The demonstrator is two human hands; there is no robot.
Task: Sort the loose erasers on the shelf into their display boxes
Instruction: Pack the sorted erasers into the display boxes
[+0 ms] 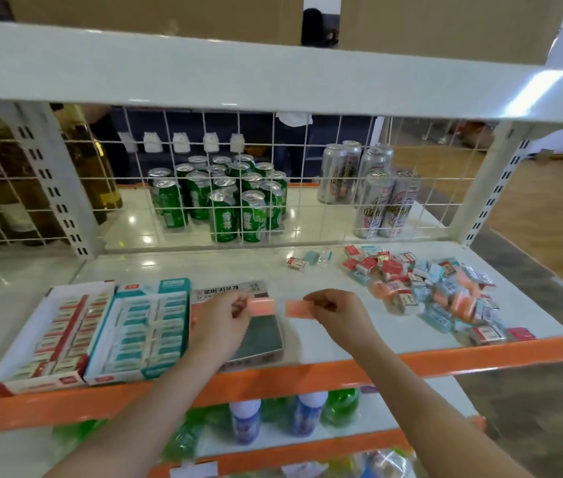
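A pile of loose erasers in red, teal and orange wrappers lies on the right of the white shelf. Three display boxes stand at the front left: a red one, a teal one and a grey one that looks nearly empty. My left hand pinches an orange eraser above the grey box. My right hand pinches a second orange eraser just right of it.
A few stray erasers lie near the back wire grid. Behind the grid stand green cans and silver cans. The shelf has an orange front lip. Bottles sit on the shelf below.
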